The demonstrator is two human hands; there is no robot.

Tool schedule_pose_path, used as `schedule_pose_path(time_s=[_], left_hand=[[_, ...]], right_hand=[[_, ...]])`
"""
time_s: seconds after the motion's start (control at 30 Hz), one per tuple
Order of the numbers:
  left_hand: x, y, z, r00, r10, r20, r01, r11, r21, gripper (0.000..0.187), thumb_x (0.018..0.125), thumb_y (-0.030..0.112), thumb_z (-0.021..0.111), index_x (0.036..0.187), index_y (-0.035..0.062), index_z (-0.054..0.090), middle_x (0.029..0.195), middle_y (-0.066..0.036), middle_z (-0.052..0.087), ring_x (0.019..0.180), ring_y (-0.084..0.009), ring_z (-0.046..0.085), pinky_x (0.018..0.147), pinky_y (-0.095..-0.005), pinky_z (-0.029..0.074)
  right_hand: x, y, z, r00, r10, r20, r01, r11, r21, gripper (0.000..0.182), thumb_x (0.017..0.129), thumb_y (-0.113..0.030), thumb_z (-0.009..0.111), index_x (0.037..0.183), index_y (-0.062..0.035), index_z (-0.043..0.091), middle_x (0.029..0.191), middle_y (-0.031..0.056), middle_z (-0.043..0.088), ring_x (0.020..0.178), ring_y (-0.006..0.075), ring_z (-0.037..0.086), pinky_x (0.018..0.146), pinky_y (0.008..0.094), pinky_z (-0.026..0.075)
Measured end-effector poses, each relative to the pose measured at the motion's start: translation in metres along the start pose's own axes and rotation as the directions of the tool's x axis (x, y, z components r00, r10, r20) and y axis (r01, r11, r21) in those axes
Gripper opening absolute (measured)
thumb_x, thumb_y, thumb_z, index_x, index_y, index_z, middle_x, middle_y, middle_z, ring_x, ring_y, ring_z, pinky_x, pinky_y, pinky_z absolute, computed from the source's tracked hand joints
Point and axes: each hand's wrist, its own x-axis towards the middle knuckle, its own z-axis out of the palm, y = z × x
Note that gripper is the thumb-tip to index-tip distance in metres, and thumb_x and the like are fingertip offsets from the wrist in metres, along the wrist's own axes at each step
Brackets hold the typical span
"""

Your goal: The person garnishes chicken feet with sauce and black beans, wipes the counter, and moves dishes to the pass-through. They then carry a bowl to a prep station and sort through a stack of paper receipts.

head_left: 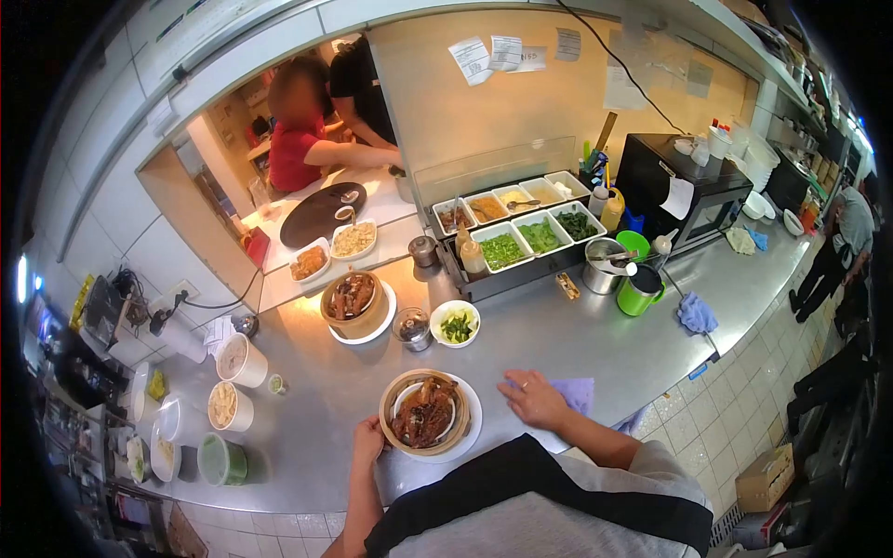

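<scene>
The bamboo steamer (386, 409) of dark, glossy meat (426, 414) sat on a white plate (474, 423) on the steel counter (530, 339), right before me. I judged the basket light and stiff, the sauced pieces soft and slippery: best kept level, held by the plate's opposite edges. My left hand (369, 439) was at the basket's left side, fingers curled; whether they clamped it, I could not tell. My right hand (537, 400) rested on the counter, fingers apart, a purple cloth (577, 394) just beside it. Beyond, a white bowl (475, 317) held leafy greens (457, 326), a second steamer (363, 329) more brown pieces, and a topping tray (510, 267) chopped scallions (500, 250).
</scene>
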Motion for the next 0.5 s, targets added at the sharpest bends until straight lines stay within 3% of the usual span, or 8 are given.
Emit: schedule_pose_path(time_s=[0.1,0.3,0.37,0.4,0.47,0.5], left_hand=[[-0.002,-0.003,0.002,0.999,0.006,-0.038,-0.007,1.0,-0.018,0.021,0.091,0.006,0.045,0.092,0.0016,0.065,0.062,-0.004,0.062,0.046,-0.0111,0.056,0.041,-0.0241,0.045],[-0.016,-0.009,-0.001,0.991,0.01,-0.133,-0.014,1.0,-0.028,0.022,0.09,0.005,0.043,0.093,-0.0007,0.064,0.065,-0.007,0.062,0.047,-0.013,0.058,0.041,-0.0253,0.047],[-0.033,0.0,-0.003,0.973,0.026,-0.227,-0.014,0.998,0.054,0.022,0.09,0.004,0.043,0.093,-0.0019,0.064,0.065,-0.008,0.063,0.048,-0.0141,0.059,0.042,-0.0259,0.048],[-0.034,-0.008,-0.006,0.97,0.007,-0.243,-0.004,1.0,0.011,0.022,0.09,0.004,0.043,0.093,-0.0025,0.063,0.066,-0.008,0.063,0.048,-0.0144,0.059,0.042,-0.0261,0.048],[-0.036,-0.03,-0.018,0.963,-0.034,-0.266,0.016,0.997,-0.07,0.022,0.09,0.004,0.042,0.093,-0.0037,0.063,0.066,-0.009,0.063,0.049,-0.0151,0.06,0.042,-0.0266,0.049],[-0.04,-0.03,-0.021,0.959,-0.06,-0.279,0.036,0.995,-0.088,0.022,0.09,0.004,0.043,0.094,-0.0033,0.063,0.066,-0.009,0.063,0.049,-0.0148,0.059,0.042,-0.026,0.049]], right_hand=[[0.015,0.031,-0.013,0.986,0.111,-0.122,-0.104,0.992,0.068,0.032,0.078,-0.017,0.064,0.108,-0.0087,0.059,0.123,0.0175,0.05,0.113,0.0329,0.047,0.098,0.0459,0.034],[0.036,0.067,-0.038,0.972,-0.004,-0.234,-0.052,0.971,-0.231,0.024,0.074,-0.013,0.065,0.097,-0.0089,0.061,0.116,0.0163,0.053,0.106,0.0309,0.051,0.092,0.0449,0.039],[0.034,0.054,-0.033,0.969,-0.025,-0.245,-0.006,0.992,-0.124,0.021,0.074,-0.012,0.064,0.095,-0.0099,0.062,0.113,0.0151,0.055,0.105,0.03,0.052,0.09,0.044,0.04],[0.032,0.044,-0.026,0.967,-0.034,-0.251,0.017,0.997,-0.069,0.019,0.074,-0.012,0.064,0.093,-0.0104,0.063,0.112,0.0145,0.056,0.104,0.0296,0.053,0.089,0.0435,0.04],[0.032,0.02,-0.01,0.98,-0.051,-0.193,0.071,0.993,0.098,0.016,0.078,-0.012,0.061,0.093,-0.0099,0.064,0.105,0.0134,0.06,0.1,0.0307,0.056,0.084,0.0421,0.045],[0.029,0.007,0.001,0.996,0.02,-0.082,0.001,0.969,0.248,0.018,0.08,-0.012,0.059,0.096,-0.0088,0.064,0.101,0.0133,0.061,0.094,0.0328,0.058,0.08,0.0423,0.047]])
